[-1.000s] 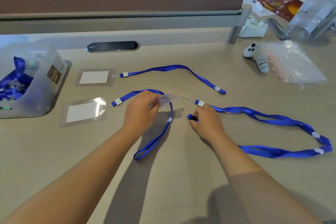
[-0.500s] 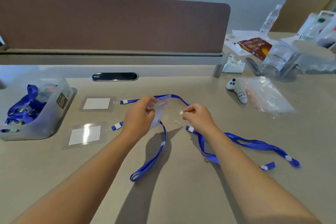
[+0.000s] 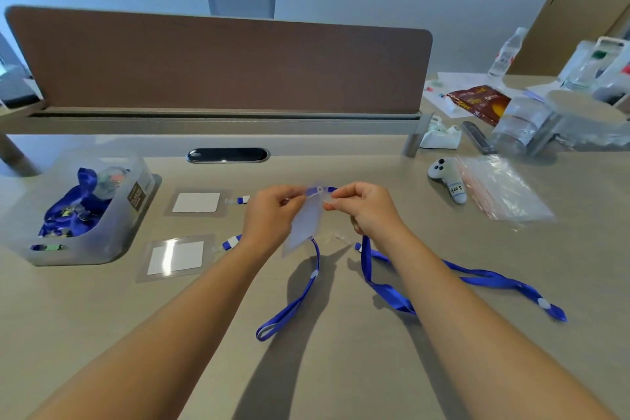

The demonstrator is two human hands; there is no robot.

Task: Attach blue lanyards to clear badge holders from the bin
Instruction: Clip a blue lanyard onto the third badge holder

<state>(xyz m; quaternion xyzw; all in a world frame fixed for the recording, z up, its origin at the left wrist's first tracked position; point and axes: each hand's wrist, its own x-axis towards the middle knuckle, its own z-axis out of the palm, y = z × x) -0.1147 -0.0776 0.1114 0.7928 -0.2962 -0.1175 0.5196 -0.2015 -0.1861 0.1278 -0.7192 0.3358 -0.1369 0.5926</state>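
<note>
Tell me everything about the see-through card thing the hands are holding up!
The clear badge holder is a thin, floppy, see-through plastic sleeve, looking pale bluish-white. It is lifted off the desk and hangs tilted, one corner pointing down. Near its top edge is a small punched hole. The left hand pinches its top left, and the right hand pinches something at its top right. Nothing else seems to touch it.

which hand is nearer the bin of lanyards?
Left. The left hand is raised over mid-desk, right of the bin; the right hand is farther right still.
</note>
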